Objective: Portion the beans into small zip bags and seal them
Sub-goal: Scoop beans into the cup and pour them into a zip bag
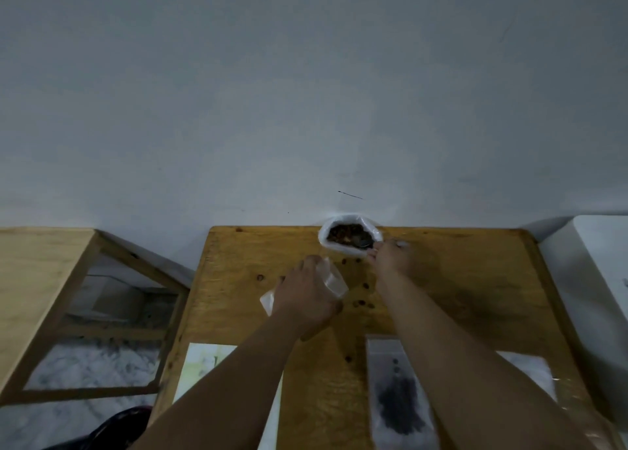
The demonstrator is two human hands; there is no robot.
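Note:
A white plastic bag of brown beans (pixel 350 237) stands open at the far edge of the wooden table (pixel 475 279), against the wall. My right hand (pixel 390 257) reaches to its rim and grips what looks like a spoon handle, with the dark scoop end lying in the beans. My left hand (pixel 306 296) holds a small clear zip bag (pixel 334 281) just in front of the bean bag, its mouth facing the beans. Several loose beans (pixel 362 303) lie scattered on the tabletop between my hands.
A sheet of paper (pixel 204 364) lies at the near left of the table. A clear bag holding dark contents (pixel 397 402) lies at the near right. A second wooden table frame (pixel 44 279) stands to the left, a white appliance (pixel 594 262) to the right.

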